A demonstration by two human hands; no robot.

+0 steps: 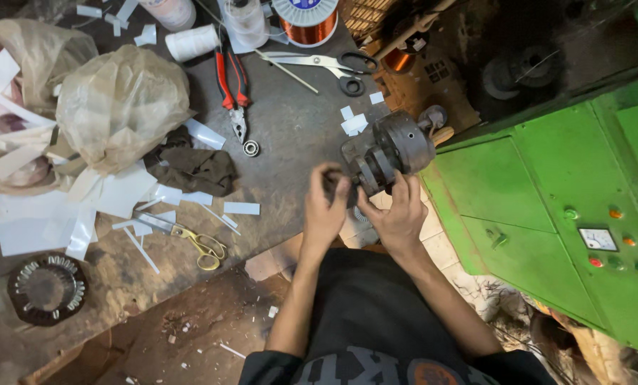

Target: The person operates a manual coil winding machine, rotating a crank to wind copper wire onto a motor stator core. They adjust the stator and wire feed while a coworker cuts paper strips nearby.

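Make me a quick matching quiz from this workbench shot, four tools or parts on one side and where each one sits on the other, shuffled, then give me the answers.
Things:
1. red-handled pliers
2. yellow-handled scissors
3. copper wire spool
4. round stator core

Places:
A. bottom left corner of the bench
B. top edge of the bench, beside the black-handled scissors
C. near the bench's front edge, among the white paper strips
D. just above the small bearing

Pairs: 1-D, 2-C, 3-B, 4-A
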